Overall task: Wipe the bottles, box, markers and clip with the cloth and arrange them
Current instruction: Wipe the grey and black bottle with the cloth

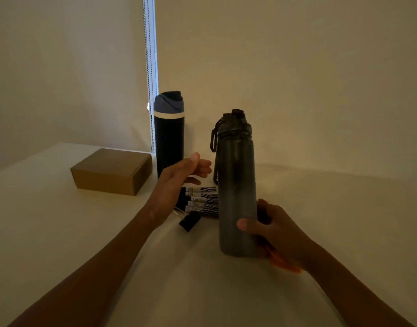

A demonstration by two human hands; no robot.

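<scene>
My right hand (273,230) grips the lower half of a tall grey bottle (235,180) that stands upright, with an orange cloth (283,263) tucked under the palm. My left hand (179,182) hovers with relaxed fingers and holds nothing, just left of that bottle and above the markers. Several markers (202,200) with striped barrels lie side by side on the white table (61,232). A black binder clip (189,221) lies in front of them. A dark blue bottle (169,135) with a lighter lid stands at the back. A brown cardboard box (112,171) sits to its left.
Pale window blinds form the backdrop, with a bright slit and a bead chain (150,67) behind the blue bottle. The table's far left edge (23,159) runs diagonally near the box.
</scene>
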